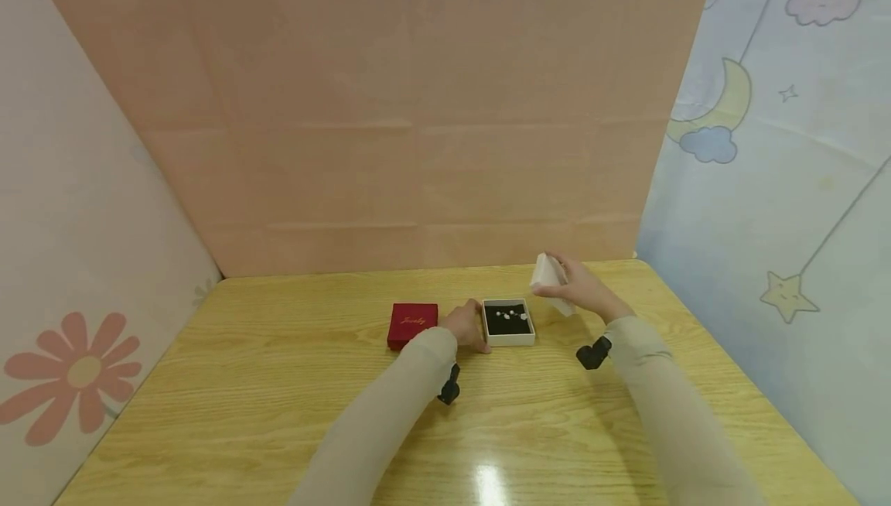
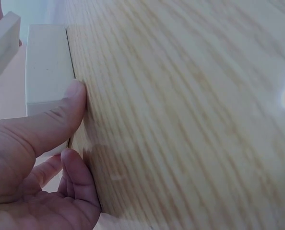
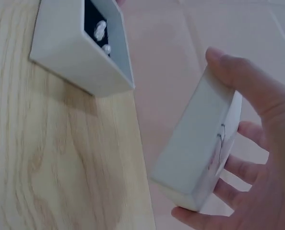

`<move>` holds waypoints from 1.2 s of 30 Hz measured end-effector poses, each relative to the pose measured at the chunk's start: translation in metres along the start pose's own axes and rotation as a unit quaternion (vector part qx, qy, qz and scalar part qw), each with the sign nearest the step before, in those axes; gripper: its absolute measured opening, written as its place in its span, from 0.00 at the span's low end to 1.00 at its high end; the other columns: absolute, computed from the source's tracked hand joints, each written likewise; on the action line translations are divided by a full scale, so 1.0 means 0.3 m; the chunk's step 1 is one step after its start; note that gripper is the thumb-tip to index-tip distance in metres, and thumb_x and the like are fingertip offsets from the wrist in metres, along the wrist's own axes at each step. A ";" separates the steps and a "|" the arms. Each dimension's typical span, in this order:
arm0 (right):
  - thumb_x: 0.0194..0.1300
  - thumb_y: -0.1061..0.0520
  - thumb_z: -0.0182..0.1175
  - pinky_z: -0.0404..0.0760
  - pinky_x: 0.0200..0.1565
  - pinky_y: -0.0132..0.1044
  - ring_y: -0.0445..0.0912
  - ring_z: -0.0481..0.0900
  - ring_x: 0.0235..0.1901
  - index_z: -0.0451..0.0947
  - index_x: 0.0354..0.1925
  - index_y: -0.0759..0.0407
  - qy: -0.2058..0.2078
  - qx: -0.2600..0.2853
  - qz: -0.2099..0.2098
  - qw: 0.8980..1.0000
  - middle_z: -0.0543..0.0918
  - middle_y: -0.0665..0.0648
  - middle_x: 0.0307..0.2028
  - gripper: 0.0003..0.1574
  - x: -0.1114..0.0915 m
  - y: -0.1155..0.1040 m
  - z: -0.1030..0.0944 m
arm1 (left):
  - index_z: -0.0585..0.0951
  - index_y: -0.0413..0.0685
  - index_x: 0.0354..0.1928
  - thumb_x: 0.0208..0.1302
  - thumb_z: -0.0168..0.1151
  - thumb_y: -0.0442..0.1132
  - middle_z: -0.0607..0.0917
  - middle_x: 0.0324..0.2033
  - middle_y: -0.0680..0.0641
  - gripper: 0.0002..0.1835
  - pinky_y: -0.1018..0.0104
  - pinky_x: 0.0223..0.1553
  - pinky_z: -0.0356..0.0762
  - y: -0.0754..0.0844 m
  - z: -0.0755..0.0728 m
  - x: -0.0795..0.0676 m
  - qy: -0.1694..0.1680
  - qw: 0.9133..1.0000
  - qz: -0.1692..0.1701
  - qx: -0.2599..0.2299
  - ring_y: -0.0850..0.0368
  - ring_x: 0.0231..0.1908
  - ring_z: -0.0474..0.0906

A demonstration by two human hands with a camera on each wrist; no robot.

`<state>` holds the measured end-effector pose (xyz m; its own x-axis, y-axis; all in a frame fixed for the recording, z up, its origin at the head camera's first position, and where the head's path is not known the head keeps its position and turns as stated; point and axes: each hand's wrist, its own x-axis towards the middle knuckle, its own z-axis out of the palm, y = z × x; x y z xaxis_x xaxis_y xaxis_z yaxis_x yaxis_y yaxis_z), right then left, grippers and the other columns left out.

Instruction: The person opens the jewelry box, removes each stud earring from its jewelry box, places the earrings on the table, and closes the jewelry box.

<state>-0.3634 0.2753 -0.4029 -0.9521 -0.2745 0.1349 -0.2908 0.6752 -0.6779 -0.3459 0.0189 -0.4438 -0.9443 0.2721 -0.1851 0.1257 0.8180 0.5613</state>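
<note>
A small white jewelry box [image 1: 510, 340] sits uncovered on the table, with a dark insert inside. Pearl-like white jewelry [image 1: 511, 314] lies on that insert; part of it also shows in the right wrist view. My left hand [image 1: 465, 326] holds the box at its left side, thumb [image 2: 74, 98] against the near wall and fingers curled by the side. Right of the box and raised above the table, a white lid [image 3: 195, 134] is gripped in my right hand [image 1: 583, 289]. The thumb lies along one edge of the lid, and the fingers spread over its printed face.
Left of my left hand is a red box [image 1: 412, 323] with gold lettering. The wooden table [image 1: 292, 382] meets a plain peach backdrop [image 1: 418, 142] behind. Patterned panels [image 1: 752, 204] stand along both sides.
</note>
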 end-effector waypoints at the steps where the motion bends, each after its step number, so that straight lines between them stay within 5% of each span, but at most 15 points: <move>1: 0.57 0.41 0.69 0.77 0.44 0.51 0.61 0.71 0.53 0.47 0.76 0.53 0.005 -0.013 -0.002 1.000 0.63 0.68 0.66 0.60 0.002 0.007 -0.004 | 0.68 0.48 0.62 0.40 0.82 0.43 0.80 0.54 0.42 0.45 0.55 0.55 0.74 0.002 0.005 0.005 -0.001 1.000 -0.001 -0.001 0.48 0.53 0.77; 7: 0.52 0.39 0.72 0.72 0.50 0.63 0.68 0.67 0.57 0.54 0.73 0.60 0.021 -0.121 0.004 0.992 0.62 0.73 0.66 0.61 0.012 0.060 0.007 | 0.68 0.48 0.61 0.40 0.82 0.42 0.80 0.54 0.41 0.44 0.54 0.55 0.73 0.008 0.027 0.030 -0.003 1.000 0.001 -0.009 0.48 0.54 0.76; 13: 0.51 0.41 0.72 0.75 0.47 0.62 0.72 0.67 0.55 0.59 0.70 0.65 0.002 -0.200 0.007 0.980 0.66 0.78 0.61 0.58 0.016 0.098 0.044 | 0.68 0.47 0.61 0.41 0.82 0.41 0.79 0.54 0.41 0.44 0.53 0.56 0.73 0.012 0.027 0.022 0.000 1.000 0.003 -0.019 0.48 0.54 0.76; 21: 0.52 0.38 0.71 0.76 0.41 0.60 0.69 0.64 0.56 0.56 0.72 0.59 -0.031 -0.217 0.048 0.975 0.63 0.74 0.64 0.60 0.010 0.110 0.064 | 0.67 0.47 0.62 0.43 0.81 0.42 0.79 0.54 0.40 0.43 0.54 0.56 0.73 0.027 0.021 0.001 0.001 1.000 0.003 -0.009 0.47 0.54 0.76; 36: 0.54 0.33 0.68 0.75 0.43 0.63 0.70 0.65 0.56 0.60 0.71 0.60 -0.052 -0.217 0.042 0.974 0.65 0.76 0.63 0.57 0.007 0.134 0.079 | 0.67 0.47 0.63 0.42 0.81 0.42 0.80 0.52 0.40 0.45 0.53 0.55 0.73 0.025 0.022 0.007 -0.003 1.000 -0.002 -0.011 0.48 0.52 0.76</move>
<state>-0.3749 0.2857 -0.4469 -0.9660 -0.2585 0.0027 -0.2465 0.9178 -0.3111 -0.3451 0.0289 -0.4453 -0.9428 0.2727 -0.1919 0.1159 0.8078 0.5780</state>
